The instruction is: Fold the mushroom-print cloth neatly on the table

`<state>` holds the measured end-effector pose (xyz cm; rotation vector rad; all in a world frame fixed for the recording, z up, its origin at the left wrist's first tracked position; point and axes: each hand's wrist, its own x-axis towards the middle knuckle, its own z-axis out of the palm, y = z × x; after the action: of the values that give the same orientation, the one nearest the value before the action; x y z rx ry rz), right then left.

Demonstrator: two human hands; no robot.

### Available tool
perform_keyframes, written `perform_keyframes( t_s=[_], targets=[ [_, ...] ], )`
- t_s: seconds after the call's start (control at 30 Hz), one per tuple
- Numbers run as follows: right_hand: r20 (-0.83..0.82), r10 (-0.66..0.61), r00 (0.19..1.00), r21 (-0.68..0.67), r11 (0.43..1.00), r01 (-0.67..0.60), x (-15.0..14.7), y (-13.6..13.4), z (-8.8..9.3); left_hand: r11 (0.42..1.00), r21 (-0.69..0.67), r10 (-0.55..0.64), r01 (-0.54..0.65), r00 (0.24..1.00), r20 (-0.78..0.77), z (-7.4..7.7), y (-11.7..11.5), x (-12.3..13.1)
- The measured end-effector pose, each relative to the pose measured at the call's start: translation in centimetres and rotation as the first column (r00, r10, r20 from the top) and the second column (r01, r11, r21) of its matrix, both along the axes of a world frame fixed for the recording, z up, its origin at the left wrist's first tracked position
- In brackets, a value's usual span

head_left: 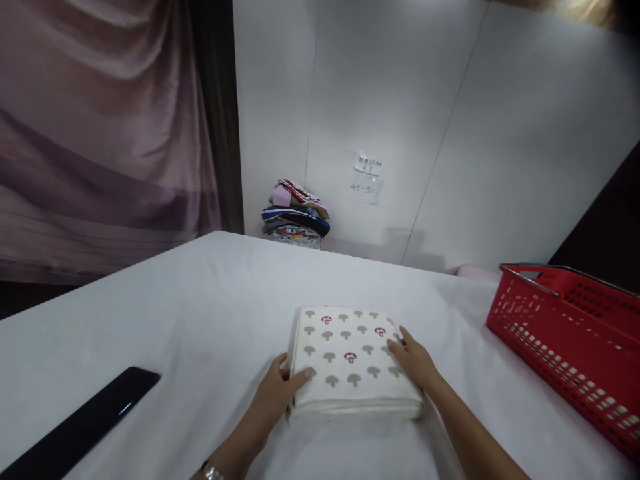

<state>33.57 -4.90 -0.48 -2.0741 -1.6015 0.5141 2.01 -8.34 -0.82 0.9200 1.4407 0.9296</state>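
A folded white cloth (350, 363) with grey and red mushroom prints lies flat on the white-covered table, its layered fold facing me. At its left edge is my left hand (277, 390), thumb on the top face and the other fingers down along the side. My right hand (415, 360) grips the opposite edge, with its thumb over the printed top and its fingers partly hidden at the side. Between them the hands hold the cloth from both sides.
A red plastic basket (570, 340) with a metal handle stands at the right. On the left lies a long black glossy object (85, 420). Behind the table's far edge (320, 253) is a stack of folded fabrics (297, 213), near paper notes (365, 187) on the wall.
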Motion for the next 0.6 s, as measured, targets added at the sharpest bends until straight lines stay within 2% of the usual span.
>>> perform_keyframes(
  t_s=[0.07, 0.17, 0.27, 0.33, 0.43, 0.5, 0.6],
  targets=[
    [-0.062, -0.016, 0.998, -0.048, 0.999, 0.013, -0.2, -0.1, 0.0, 1.0, 0.021, -0.005, 0.005, 1.0, -0.001, 0.3, 0.1, 0.4],
    [-0.177, -0.025, 0.984, -0.04, 0.999, 0.018, -1.1, -0.1, 0.3, 0.997, 0.073, -0.012, 0.011, 1.0, 0.009, 1.0, 0.6, 0.6],
    [-0.3, -0.018, 0.954, 0.02, 0.999, 0.026, -1.7, -0.8, 0.0, 0.992, 0.128, 0.008, 0.001, 0.997, -0.072, 2.1, 1.2, -0.4],
    [-0.321, 0.003, 0.947, 0.034, 0.999, 0.009, -2.0, -1.7, -0.6, 0.993, 0.116, 0.009, 0.007, 0.991, -0.136, 2.6, 1.5, -1.5],
    [-0.267, 0.018, 0.963, -0.033, 0.999, -0.028, -1.8, -2.9, -1.0, 0.998, 0.064, -0.016, 0.026, 0.987, -0.157, 2.5, 1.6, -2.7],
    [-0.172, 0.039, 0.984, -0.073, 0.996, -0.052, -1.4, -3.0, -0.5, 0.998, 0.05, -0.028, 0.037, 0.986, -0.167, 2.2, 1.6, -2.9],
    [0.023, 0.141, 0.99, 0.008, 0.99, -0.142, -1.0, -1.4, 0.7, 0.998, 0.041, -0.048, 0.056, 0.985, -0.168, 2.1, 1.5, -2.8]
  ],
)
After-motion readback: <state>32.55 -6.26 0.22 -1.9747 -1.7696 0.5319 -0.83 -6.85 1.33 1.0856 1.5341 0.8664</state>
